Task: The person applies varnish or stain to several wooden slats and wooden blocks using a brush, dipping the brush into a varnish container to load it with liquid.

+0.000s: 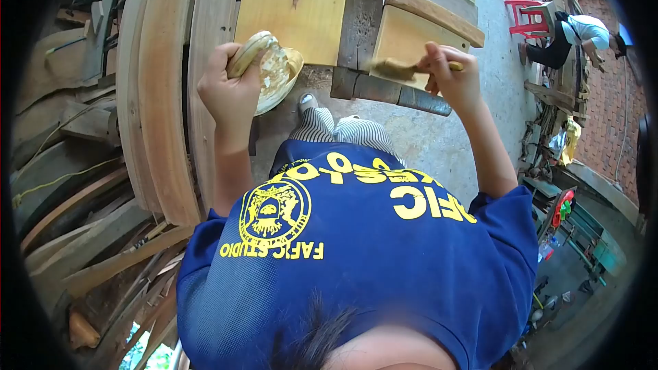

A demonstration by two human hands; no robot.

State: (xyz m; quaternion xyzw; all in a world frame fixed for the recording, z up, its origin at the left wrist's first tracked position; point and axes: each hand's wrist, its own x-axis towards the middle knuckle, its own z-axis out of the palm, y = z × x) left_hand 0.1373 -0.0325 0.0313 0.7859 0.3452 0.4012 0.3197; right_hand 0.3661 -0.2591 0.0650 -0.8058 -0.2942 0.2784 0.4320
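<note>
My left hand (231, 89) is closed around the thick rounded edge of a cream-coloured tub (279, 89), tilted so that its inside shows, streaked with whitish residue. In my right hand (449, 77) is a brush (396, 69), pinched by its yellowish handle. Its bristles are slightly smeared by motion and overlap the near end of a pale wooden board (415, 35) on the right. A yellow wooden panel (291, 24) lies beyond the tub, on the left of a dark worn beam (360, 24).
Long planks (164, 96) stand along my left, with piled scrap wood (82, 260) beyond. At the far right a person in a white top (588, 31) bends beside a red plastic chair (526, 19). Concrete floor (439, 137) shows around my feet.
</note>
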